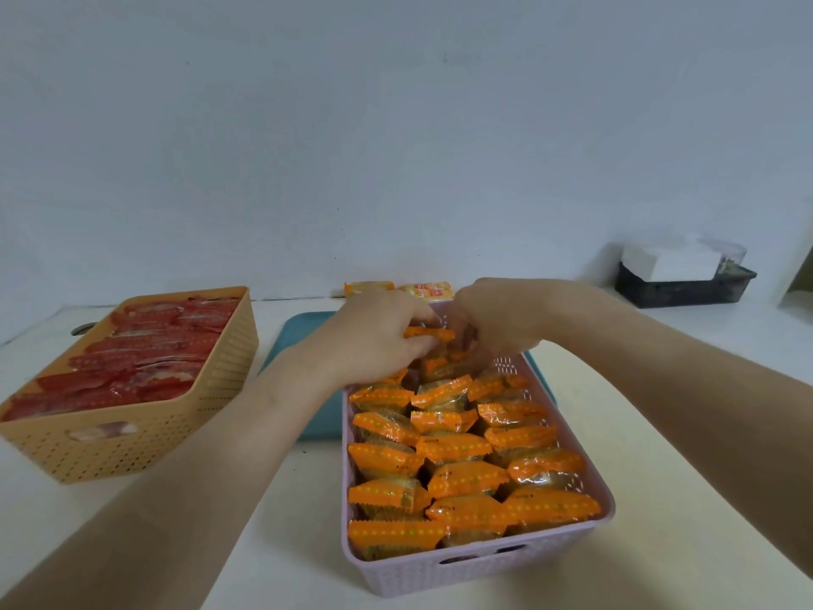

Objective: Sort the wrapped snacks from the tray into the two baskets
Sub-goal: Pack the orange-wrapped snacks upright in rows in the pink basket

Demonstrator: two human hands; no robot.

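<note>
Now, left hand [374, 336] pinching an orange foil-wrapped snack [429, 333] above the far end of a lilac perforated plastic basket [484, 570], right hand [501, 319] just beside the wrapper's other end, curled, hold impossible to tell.

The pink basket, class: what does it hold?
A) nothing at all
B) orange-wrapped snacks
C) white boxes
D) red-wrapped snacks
B: the pink basket is packed with rows of orange-wrapped snacks, while the red-wrapped snacks lie in the tan basket.
</note>
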